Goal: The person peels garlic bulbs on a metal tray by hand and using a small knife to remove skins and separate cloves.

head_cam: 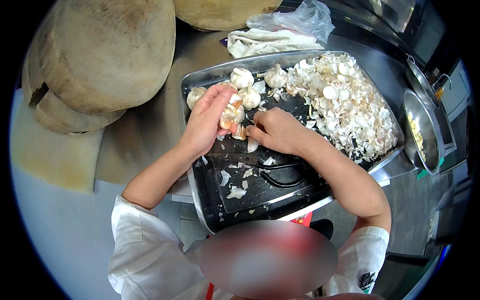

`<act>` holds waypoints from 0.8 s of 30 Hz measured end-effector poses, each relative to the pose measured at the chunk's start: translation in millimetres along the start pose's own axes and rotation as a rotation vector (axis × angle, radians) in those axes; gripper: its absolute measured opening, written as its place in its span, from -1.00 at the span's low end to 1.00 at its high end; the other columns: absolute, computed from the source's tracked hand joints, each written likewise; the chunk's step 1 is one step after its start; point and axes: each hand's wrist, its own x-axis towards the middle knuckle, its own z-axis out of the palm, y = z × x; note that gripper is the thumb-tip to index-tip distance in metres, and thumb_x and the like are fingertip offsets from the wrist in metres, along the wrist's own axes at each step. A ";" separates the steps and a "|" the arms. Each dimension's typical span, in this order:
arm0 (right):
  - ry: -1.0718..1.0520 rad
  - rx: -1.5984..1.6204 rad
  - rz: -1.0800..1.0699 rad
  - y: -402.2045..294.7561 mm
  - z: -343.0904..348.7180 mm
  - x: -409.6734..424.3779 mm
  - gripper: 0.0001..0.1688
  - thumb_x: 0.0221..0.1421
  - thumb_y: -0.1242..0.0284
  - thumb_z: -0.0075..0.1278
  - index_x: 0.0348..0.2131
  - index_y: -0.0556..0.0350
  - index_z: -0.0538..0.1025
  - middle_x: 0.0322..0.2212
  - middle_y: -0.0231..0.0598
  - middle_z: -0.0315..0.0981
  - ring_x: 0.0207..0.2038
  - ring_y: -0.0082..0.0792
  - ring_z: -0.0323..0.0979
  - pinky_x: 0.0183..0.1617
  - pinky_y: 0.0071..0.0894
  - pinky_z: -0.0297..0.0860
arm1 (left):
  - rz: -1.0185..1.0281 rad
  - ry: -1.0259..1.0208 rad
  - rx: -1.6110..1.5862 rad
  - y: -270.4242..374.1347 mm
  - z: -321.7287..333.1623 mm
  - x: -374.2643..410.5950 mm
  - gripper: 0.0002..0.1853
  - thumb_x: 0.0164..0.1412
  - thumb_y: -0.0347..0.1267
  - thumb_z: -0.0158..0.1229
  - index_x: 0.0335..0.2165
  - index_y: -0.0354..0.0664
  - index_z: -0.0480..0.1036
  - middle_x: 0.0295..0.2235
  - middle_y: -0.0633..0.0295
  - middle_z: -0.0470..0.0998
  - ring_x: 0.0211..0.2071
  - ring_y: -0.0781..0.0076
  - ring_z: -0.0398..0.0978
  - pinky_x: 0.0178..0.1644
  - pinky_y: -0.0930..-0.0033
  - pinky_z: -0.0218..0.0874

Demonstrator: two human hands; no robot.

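Observation:
A partly broken garlic bulb [229,116] with bare cloves showing rests in my left hand [210,112], above a dark metal tray [258,202]. My right hand [277,129] is bent close beside it, thumb and forefinger together near a clove at the bulb's lower side; whether they pinch it I cannot tell. Whole garlic bulbs [241,78] lie behind my left hand, and another garlic bulb [276,77] sits farther right. Black-handled scissors [283,174] lie on the tray below my hands, blades pointing left, among scraps of skin.
Garlic skins [345,108] are heaped on the tray's right side. Steel bowls stand beyond, the nearer bowl [431,127] holding peeled cloves. Behind the tray are a white cloth [270,42] and a clear plastic bag [300,20]. Thick round wooden chopping boards [108,48] stand at the left.

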 end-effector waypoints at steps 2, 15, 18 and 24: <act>0.081 0.102 -0.029 12.8 10.4 2.3 -0.53 0.06 0.20 -0.14 -0.54 0.32 0.47 -0.59 0.08 0.44 -0.49 0.01 0.44 -0.35 -0.14 0.36 | -0.001 -0.037 0.053 -1.6 -2.2 1.1 -0.73 0.31 -0.21 -0.14 -0.16 -0.15 0.29 -0.45 0.35 0.38 -0.60 0.71 0.30 -0.62 0.71 0.03; -0.022 0.724 -0.057 -5.6 -4.8 0.6 -0.36 0.16 0.01 -0.18 -0.55 0.28 0.49 -0.69 -0.35 0.35 -0.62 -0.58 0.24 -0.53 -0.53 0.20 | 0.443 -0.209 0.792 -8.0 4.4 -3.2 -0.54 -0.07 -0.55 0.17 -0.14 -0.22 0.23 -0.24 0.18 0.31 -0.16 0.38 0.30 -0.05 0.40 0.15; -0.032 0.716 -0.036 -9.3 -6.7 -1.0 -0.37 0.16 0.05 -0.16 -0.56 0.30 0.50 -0.70 -0.34 0.36 -0.60 -0.58 0.26 -0.49 -0.53 0.23 | 0.317 -0.231 0.599 -7.7 5.0 -5.3 -0.58 -0.05 -0.53 0.19 -0.17 -0.20 0.24 -0.26 0.24 0.32 -0.19 0.45 0.31 -0.08 0.45 0.16; -0.040 0.822 0.046 -21.8 -8.1 -7.3 -0.36 0.17 0.05 -0.18 -0.53 0.33 0.53 -0.71 -0.29 0.39 -0.59 -0.58 0.29 -0.49 -0.53 0.25 | 0.005 -0.350 0.222 1.2 -1.5 -5.9 -0.64 0.01 -0.51 0.16 -0.19 -0.16 0.23 -0.39 0.35 0.32 -0.37 0.64 0.30 -0.29 0.60 0.17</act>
